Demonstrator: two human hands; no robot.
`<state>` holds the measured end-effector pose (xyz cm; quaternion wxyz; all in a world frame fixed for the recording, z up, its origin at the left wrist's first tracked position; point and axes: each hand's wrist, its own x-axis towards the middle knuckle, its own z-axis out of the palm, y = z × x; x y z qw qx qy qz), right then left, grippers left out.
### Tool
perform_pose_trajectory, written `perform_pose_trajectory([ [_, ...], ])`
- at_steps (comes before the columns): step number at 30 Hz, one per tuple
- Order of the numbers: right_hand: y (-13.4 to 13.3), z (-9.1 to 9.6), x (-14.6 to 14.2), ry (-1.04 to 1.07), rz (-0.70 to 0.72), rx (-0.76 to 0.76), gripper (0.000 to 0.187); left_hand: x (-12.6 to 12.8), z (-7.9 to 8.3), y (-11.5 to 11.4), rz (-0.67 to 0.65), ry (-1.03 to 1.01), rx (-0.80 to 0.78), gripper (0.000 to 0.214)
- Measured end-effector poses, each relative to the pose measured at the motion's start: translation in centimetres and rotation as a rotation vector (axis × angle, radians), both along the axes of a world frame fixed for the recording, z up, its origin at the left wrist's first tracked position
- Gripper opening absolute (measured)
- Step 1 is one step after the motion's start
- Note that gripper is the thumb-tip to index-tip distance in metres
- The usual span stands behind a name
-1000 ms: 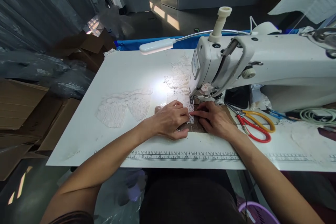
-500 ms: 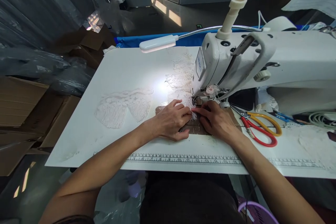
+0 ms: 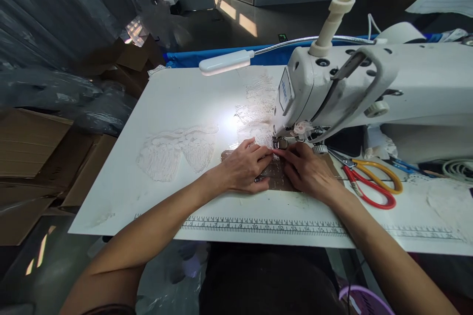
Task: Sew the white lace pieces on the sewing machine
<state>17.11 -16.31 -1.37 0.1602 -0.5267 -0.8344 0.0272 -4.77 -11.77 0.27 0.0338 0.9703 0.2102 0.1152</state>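
Observation:
Strips of white lace [image 3: 258,130] run across the table to the presser foot [image 3: 281,142] of a white sewing machine [image 3: 303,76]. My left hand [image 3: 247,165] is left of the foot, its fingers bent and closed on the lace's near end. From the other side, my right hand [image 3: 306,167] pinches the lace just in front of the foot. The fingertips of both hands almost meet there and hide most of the lace's edge. Under my hands is a brown plate [image 3: 279,181]. A white lace piece with two lobes [image 3: 160,157] lies flat on the left.
Right of my right hand lie scissors with red and yellow handles [image 3: 373,182], with blue-handled snips [image 3: 406,165] beyond. A lamp [image 3: 226,62] reaches over the white table [image 3: 114,197]. A printed ruler [image 3: 266,226] follows its front edge. Cardboard boxes [image 3: 33,147] stand at left.
The view has shifted slightly, moving the scene a little to the right. My left fingers have straightened slightly toward the right fingertips. Both hands stay at the presser foot.

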Motion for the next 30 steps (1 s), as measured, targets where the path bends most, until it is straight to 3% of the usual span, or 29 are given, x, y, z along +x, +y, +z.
perform_pose_trajectory([
  [6,-0.3,-0.1,0.3,0.059,0.045,0.015,0.04,0.1,-0.1,0.3,0.013,-0.024,-0.016,0.045],
  [16,-0.3,0.1,-0.4,0.026,-0.007,-0.001,0.039,0.4,-0.1,0.9,0.041,-0.031,-0.054,0.05],
  [20,-0.2,0.3,0.6,0.153,-0.01,-0.031,0.038,0.5,-0.2,1.2,0.056,-0.034,-0.049,0.055],
  [25,1.1,1.4,2.2,0.403,-0.107,-0.248,0.037,0.5,-0.8,1.5,0.056,-0.043,-0.024,0.062],
  [30,2.0,1.3,2.0,0.447,-0.168,-0.164,0.046,0.4,-1.2,1.7,0.049,-0.063,-0.023,0.063],
])
